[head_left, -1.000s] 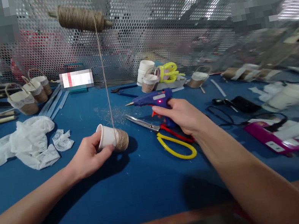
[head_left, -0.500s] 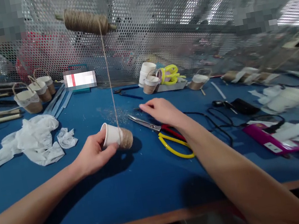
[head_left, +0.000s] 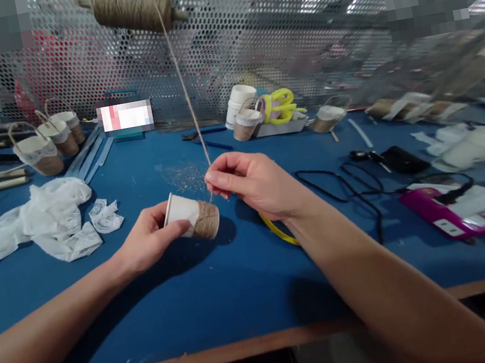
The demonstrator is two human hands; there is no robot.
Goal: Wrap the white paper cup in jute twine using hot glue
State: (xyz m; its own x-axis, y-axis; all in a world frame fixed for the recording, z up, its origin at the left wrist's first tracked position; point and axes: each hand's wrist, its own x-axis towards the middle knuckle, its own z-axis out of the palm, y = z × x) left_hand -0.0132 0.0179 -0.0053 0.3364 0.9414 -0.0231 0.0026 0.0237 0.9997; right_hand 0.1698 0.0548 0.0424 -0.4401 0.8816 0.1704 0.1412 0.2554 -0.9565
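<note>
My left hand [head_left: 149,237] is closed around a white paper cup [head_left: 179,210], tilted on its side, its lower part wrapped in brown twine. From the cup the twine [head_left: 185,85] runs up to a spool [head_left: 130,7] that hangs in front of the mesh. My right hand [head_left: 249,181] pinches this twine just above the cup's wrapped end. Beneath the right hand lie scissors, mostly hidden; part of a yellow handle [head_left: 279,231] shows.
White lace [head_left: 38,223] lies at the left. Behind it stand several twine-wrapped cups with handles [head_left: 38,156]. Pliers [head_left: 209,140], stacked white cups [head_left: 241,103] and a yellow bundle [head_left: 279,106] sit at the back. Black cable [head_left: 347,188] and a purple box [head_left: 445,214] are at the right.
My right hand has moved left from above the scissors and taken hold of the twine, which now slants to the right. The cup stays in my left hand, slightly turned.
</note>
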